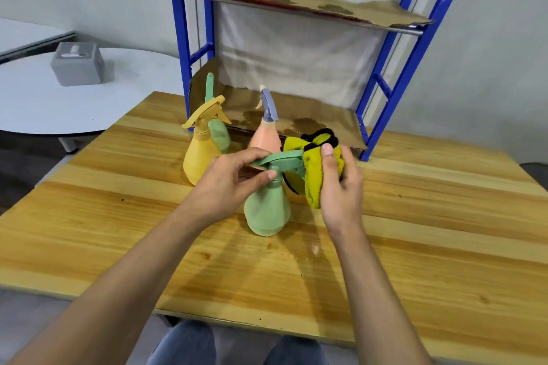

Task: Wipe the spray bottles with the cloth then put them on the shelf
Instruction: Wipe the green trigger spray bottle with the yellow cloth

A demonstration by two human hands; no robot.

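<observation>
The near green spray bottle (267, 204) stands with its base on the wooden table (430, 231), at mid-table directly ahead of the person. The left hand (228, 184) pinches its sprayer head, thumb at the neck and fingers curled over the top of the trigger housing. The right hand (341, 184), at 3 o'clock from the bottle, grasps a folded yellow cloth (314, 175) with a black edge; its fingers are curled round the cloth, which is pressed against the nozzle end of the sprayer head. At 10 o'clock from the held bottle stands a yellow spray bottle (200, 154), with a second green spray bottle (218, 130) just behind it and partly hidden. At 12 o'clock stands a peach spray bottle (265, 136) with a grey-blue trigger, its lower part hidden behind the hands. All three wait at the front edge of the blue-framed shelf (179, 38), which rests on the far side of the table. The lower tier carries a stained cardboard liner (326, 123); whether any bottle base touches it cannot be told. At 10 o'clock beyond the table, a grey box (77, 64) sits on a round white table (89, 104).
</observation>
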